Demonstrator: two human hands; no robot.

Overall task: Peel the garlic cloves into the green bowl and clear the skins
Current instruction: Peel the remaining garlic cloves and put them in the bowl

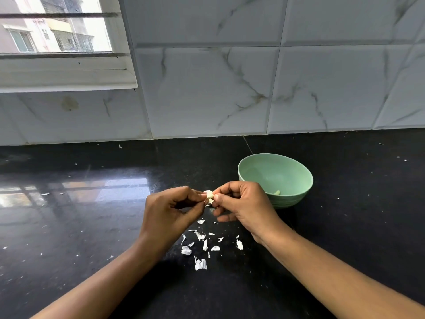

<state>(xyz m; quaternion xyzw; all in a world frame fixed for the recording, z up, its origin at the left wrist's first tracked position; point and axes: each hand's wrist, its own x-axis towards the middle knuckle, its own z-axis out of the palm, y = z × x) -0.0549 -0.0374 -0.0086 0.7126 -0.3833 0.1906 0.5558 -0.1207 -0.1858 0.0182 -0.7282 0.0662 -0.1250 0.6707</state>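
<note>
A pale garlic clove (209, 194) is held above the black counter, pinched from both sides. My left hand (171, 209) pinches its left end with thumb and fingertips. My right hand (241, 203) pinches its right end, the other fingers curled. The green bowl (296, 178) stands just behind and to the right of my right hand, with a peeled clove (277, 192) lying inside near the front wall. Several white skin scraps (201, 246) lie scattered on the counter below my hands.
The black polished counter (92, 226) runs back to a marbled tile wall (230, 88). A window (57, 31) sits at the upper left. Tiny white specks dot the counter on both sides.
</note>
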